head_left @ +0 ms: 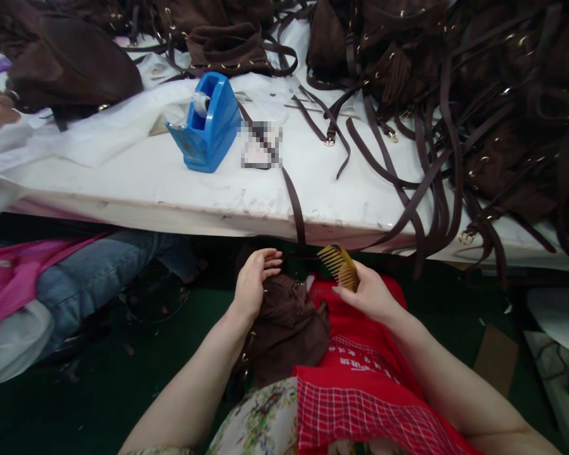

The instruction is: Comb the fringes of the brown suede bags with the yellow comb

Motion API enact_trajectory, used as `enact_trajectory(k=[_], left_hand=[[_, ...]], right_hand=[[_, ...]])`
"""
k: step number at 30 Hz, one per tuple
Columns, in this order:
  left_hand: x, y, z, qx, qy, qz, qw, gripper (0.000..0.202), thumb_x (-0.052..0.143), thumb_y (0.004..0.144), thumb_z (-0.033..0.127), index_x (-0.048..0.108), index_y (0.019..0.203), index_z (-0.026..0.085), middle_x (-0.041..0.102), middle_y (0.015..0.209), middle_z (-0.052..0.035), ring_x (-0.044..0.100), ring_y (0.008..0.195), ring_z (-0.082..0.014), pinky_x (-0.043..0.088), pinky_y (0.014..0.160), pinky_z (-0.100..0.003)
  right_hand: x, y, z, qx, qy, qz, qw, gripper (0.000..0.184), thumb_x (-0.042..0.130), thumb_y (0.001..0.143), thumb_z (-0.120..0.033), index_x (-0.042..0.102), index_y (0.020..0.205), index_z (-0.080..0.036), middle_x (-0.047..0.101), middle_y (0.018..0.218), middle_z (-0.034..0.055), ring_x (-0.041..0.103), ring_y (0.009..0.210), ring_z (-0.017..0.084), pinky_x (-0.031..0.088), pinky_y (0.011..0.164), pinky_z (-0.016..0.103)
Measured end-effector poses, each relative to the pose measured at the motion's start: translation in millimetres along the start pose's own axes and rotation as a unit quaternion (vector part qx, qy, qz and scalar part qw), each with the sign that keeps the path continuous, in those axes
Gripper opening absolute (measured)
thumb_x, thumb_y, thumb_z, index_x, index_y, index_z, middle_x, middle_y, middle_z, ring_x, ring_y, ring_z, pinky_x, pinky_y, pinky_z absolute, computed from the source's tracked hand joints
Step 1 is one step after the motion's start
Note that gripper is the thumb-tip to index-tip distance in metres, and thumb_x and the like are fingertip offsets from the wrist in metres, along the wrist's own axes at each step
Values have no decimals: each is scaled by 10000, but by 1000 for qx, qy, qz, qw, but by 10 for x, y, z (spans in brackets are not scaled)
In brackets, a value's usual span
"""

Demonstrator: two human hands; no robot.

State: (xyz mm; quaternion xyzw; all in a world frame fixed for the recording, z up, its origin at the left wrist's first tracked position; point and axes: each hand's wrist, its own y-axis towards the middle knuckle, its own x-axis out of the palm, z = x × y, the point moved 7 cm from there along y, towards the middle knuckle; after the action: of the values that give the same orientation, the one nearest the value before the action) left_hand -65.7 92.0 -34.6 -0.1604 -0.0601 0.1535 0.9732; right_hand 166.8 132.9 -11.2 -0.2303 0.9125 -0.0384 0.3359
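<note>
Across the upper half, a long white table (171,186), scuffed with dark marks near the front edge. Bright on top, deep shade beneath. Below, a dark green floor (114,404), littered in places. At right, a flat brown board (495,360) near a pale seat (559,319), partly cut off.

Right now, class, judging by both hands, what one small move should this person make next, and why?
Probably ease the comb left toward the brown bag on the lap. The right hand grips the comb with its teeth facing that way, yet clear of the bag, while the left hand is at the bag's far side, seemingly placed to steady it.
</note>
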Motion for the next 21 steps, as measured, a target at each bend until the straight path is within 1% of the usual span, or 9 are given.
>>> enact_trajectory(k=[2, 3, 5, 7, 10, 12, 15, 18, 21], left_hand=[[-30, -93, 147, 45, 163, -23, 985, 388, 338, 898, 432, 593, 944, 143, 653, 930, -99, 608, 851, -202, 474, 778, -346], [-7, -161, 217, 66, 261, -54, 961, 388, 339, 903, 428, 615, 883, 155, 649, 870, -84, 598, 839, -204, 457, 796, -351], [80, -325, 315, 102, 418, -144, 891, 382, 401, 887, 453, 636, 779, 172, 629, 806, -66, 576, 843, -212, 423, 829, -353], [155, -487, 364, 124, 481, -231, 837, 358, 559, 783, 526, 637, 762, 178, 619, 838, -60, 558, 877, -224, 415, 830, -339], [181, -588, 359, 127, 482, -308, 810, 361, 741, 618, 476, 628, 784, 176, 604, 884, -49, 550, 884, -216, 423, 783, -292], [163, -551, 302, 111, 450, -336, 820, 268, 720, 668, 401, 615, 740, 165, 597, 839, -36, 555, 814, -182, 425, 738, -263], [101, -411, 190, 55, 327, -335, 882, 216, 616, 779, 367, 615, 762, 152, 614, 809, -27, 563, 755, -152, 439, 722, -250], [3, -271, 51, -28, 175, -271, 946, 252, 580, 808, 388, 613, 812, 137, 635, 800, -32, 573, 735, -150, 466, 704, -256], [-106, -176, -71, -74, 59, -175, 980, 299, 637, 759, 420, 593, 812, 129, 627, 779, -31, 570, 710, -142, 474, 682, -253]], right_hand=[[44, 6, -145, -13, 12, -18, 1000, 288, 623, 696, -242, 572, 970, -168, 636, 788, 17, 575, 679, 164, 461, 630, 264], [68, 13, -204, -19, 23, -23, 999, 286, 630, 694, -239, 575, 966, -168, 635, 787, 15, 575, 681, 164, 463, 633, 264], [129, 34, -287, -27, 58, -38, 997, 307, 659, 687, -253, 573, 968, -167, 640, 815, 22, 585, 712, 172, 476, 661, 274], [215, 55, -336, -28, 106, -69, 992, 359, 690, 675, -269, 561, 993, -162, 648, 862, 34, 598, 751, 183, 492, 687, 287], [345, 81, -393, -22, 185, -125, 975, 446, 722, 655, -267, 528, 1041, -159, 649, 908, 48, 607, 796, 193, 512, 718, 306], [413, 102, -434, -11, 236, -154, 959, 512, 747, 631, -264, 501, 1069, -163, 641, 941, 54, 610, 828, 195, 520, 745, 316], [470, 148, -490, 2, 276, -170, 946, 624, 775, 589, -235, 462, 1125, -172, 618, 992, 56, 610, 874, 191, 521, 776, 320], [530, 188, -523, 1, 286, -184, 940, 679, 765, 584, -192, 432, 1176, -178, 606, 1046, 65, 607, 911, 190, 517, 803, 329], [612, 196, -504, 4, 308, -210, 928, 690, 766, 588, -192, 428, 1189, -177, 605, 1088, 78, 604, 956, 202, 507, 843, 353]])
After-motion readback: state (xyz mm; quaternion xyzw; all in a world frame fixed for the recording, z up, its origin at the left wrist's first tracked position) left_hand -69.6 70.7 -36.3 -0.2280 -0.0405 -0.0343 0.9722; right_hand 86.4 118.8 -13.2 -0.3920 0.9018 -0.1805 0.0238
